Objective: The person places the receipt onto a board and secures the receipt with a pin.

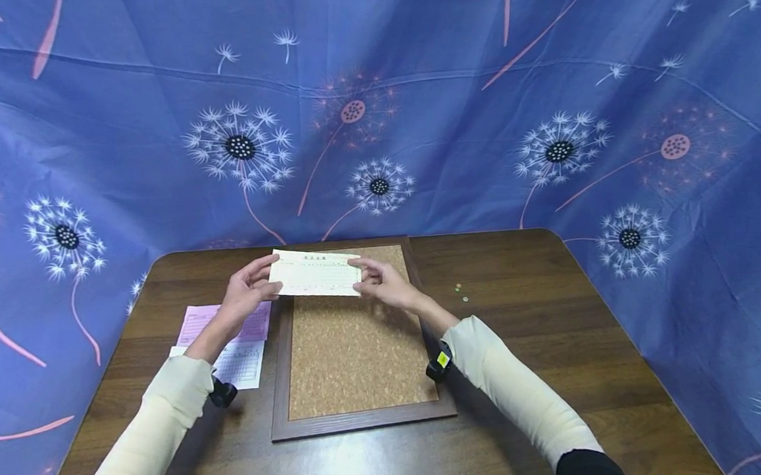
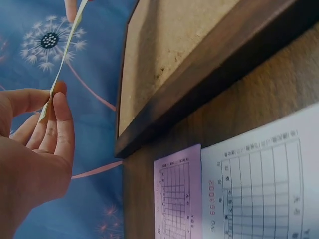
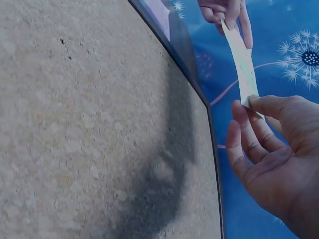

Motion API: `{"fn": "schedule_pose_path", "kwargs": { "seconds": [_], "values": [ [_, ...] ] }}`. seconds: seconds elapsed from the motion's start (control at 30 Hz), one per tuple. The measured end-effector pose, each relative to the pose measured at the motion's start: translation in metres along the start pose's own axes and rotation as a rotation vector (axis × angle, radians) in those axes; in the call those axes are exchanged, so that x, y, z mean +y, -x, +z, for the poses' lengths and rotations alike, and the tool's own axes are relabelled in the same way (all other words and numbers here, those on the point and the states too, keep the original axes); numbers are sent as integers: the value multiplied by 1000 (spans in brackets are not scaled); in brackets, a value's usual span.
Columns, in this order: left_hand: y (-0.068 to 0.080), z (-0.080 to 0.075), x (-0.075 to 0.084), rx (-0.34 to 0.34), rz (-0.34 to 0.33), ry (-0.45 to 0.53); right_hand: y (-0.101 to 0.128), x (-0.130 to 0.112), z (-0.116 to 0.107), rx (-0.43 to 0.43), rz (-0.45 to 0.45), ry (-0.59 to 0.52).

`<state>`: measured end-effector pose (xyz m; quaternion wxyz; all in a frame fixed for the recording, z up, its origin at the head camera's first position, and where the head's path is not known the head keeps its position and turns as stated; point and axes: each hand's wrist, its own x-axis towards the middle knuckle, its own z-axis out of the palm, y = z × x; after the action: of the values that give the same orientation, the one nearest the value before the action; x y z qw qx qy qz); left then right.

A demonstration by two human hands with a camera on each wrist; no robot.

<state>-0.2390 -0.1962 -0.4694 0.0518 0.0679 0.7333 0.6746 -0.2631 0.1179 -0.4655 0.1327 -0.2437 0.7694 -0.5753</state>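
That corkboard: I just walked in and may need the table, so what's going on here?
A person's left hand and right hand pinch a pale yellow form by opposite ends, holding it in the air, apart from the corkboard, which lies on the table. To the board's left lie a pink form and a white form; tiny pieces lie to its right.
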Motion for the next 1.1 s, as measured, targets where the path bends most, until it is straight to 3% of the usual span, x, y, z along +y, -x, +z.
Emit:
{"fn": "schedule_pose_path", "kwargs": {
  "seconds": [0.4, 0.9, 1.1],
  "values": [
    [-6, 11, -12, -82, 1, -91, 8, 12, -15, 29, 83, 71],
    [-25, 25, -19, -91, -31, -127, 4, 28, -37, 16, 121, 174],
    [-36, 31, -25, -85, -6, -160, 0, 35, -43, 24, 118, 198]
  ]
}}
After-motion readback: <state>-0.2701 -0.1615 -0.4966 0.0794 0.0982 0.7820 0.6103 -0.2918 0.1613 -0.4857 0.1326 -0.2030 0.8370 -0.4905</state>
